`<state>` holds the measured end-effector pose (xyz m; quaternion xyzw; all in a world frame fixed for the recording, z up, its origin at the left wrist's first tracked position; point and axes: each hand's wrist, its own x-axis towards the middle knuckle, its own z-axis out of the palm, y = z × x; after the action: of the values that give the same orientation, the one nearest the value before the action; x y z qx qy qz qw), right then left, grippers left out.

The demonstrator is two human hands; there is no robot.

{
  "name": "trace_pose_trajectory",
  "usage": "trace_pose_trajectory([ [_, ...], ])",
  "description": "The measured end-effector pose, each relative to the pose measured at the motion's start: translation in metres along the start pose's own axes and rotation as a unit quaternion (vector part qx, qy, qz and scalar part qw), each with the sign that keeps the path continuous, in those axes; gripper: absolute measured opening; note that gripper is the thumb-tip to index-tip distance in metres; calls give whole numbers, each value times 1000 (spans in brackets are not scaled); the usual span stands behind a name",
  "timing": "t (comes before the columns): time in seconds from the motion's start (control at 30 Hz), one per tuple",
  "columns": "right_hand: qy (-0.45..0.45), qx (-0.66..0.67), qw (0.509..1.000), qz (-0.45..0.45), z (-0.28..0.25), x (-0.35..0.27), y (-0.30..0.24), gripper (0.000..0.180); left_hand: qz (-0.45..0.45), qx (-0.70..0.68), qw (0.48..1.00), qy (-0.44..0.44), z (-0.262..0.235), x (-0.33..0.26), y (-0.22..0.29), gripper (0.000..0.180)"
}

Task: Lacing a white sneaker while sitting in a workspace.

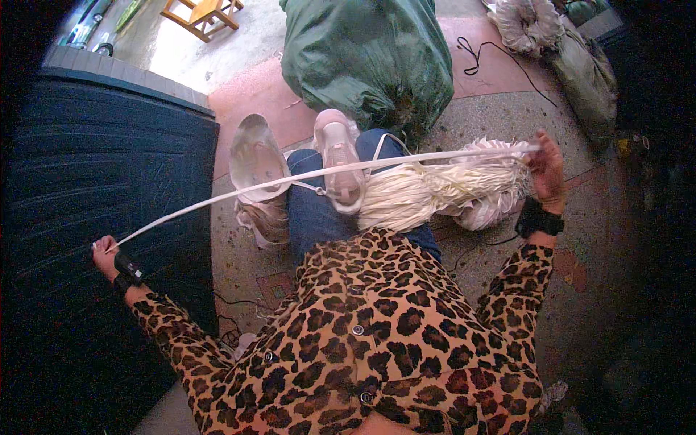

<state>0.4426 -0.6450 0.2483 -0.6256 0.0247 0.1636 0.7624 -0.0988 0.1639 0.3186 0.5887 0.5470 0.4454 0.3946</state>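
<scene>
A long white shoelace (239, 191) runs in a shallow arc across my lap, pulled out between my two hands. My left hand (106, 259), far out to the left, is closed around one end. The other end is gripped by my right hand (549, 168), raised at the right. Beneath the lace, a pale pink and white shoe (339, 156) rests on my legs, with white lace loops at its sides. On my right thigh lies a thick bundle of cream laces (397, 197), spilling toward the right.
A pale oval, open-topped thing (255, 156) stands left of my knees. Ahead is a large stuffed green sack (366, 58). A dark blue panelled door (109, 217) fills the left side. Grey bags (580, 80), a black cord (471, 58) and a wooden stool (206, 13) lie farther off.
</scene>
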Motion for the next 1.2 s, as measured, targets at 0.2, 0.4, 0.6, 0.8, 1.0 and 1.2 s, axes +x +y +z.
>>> trace_pose_trajectory([
  [0.2, -243, -190, 951, -21, 182, -11, -28, 35, -8, -10, 947, -321, 129, -122, 55, 44],
  [0.4, -527, -182, 804, -209, 339, -72, 22, 17, -160, -254, 688, -661, 255, -346, 78, 53],
  [0.6, -425, -264, 767, -401, 342, -60, 32, 20, -244, -180, 679, -669, 240, -368, 81, 66],
  [0.8, -332, -438, 639, -538, 363, -83, 45, 28, -279, -221, 726, -589, 242, -369, 62, 35],
  [1.0, -432, -299, 834, -167, 321, -39, 115, 36, 22, -191, 897, -398, 200, -307, 40, 22],
  [1.2, -403, -527, 671, -332, 213, 29, 180, 37, 22, -30, 996, -80, -29, -101, -22, 31],
])
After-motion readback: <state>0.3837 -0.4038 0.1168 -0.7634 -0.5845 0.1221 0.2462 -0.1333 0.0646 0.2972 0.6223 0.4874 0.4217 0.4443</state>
